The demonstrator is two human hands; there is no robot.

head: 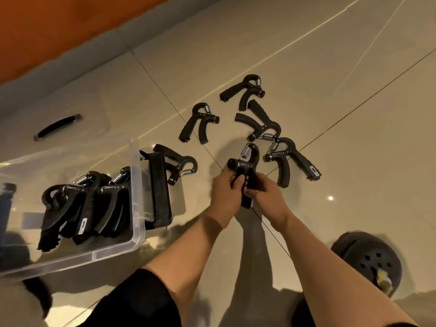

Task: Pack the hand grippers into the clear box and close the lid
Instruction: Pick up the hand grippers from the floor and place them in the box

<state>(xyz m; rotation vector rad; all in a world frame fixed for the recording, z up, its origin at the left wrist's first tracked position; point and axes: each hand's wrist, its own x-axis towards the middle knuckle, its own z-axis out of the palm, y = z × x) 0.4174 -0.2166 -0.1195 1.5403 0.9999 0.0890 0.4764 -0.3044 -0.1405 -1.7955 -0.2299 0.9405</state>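
Both hands hold one black hand gripper (pixel 245 161) just above the tiled floor, spring end pointing away from me. My left hand (pixel 225 197) grips its left handle; my right hand (pixel 267 199) grips the right handle. The clear box (pixel 138 234) stands at the left with several black grippers (pixel 87 204) standing in it. Loose grippers lie on the floor: one beside the box (pixel 181 165), one further out (pixel 200 123), and three to the right (pixel 243 90) (pixel 259 126) (pixel 287 159). The clear lid (pixel 70 107) with a black handle lies beyond the box.
A black clip latch (pixel 159 190) hangs on the box's right end. A black perforated shoe (pixel 368 258) sits at the lower right beside my right forearm. An orange wall (pixel 59 24) with a grey skirting runs along the far left.
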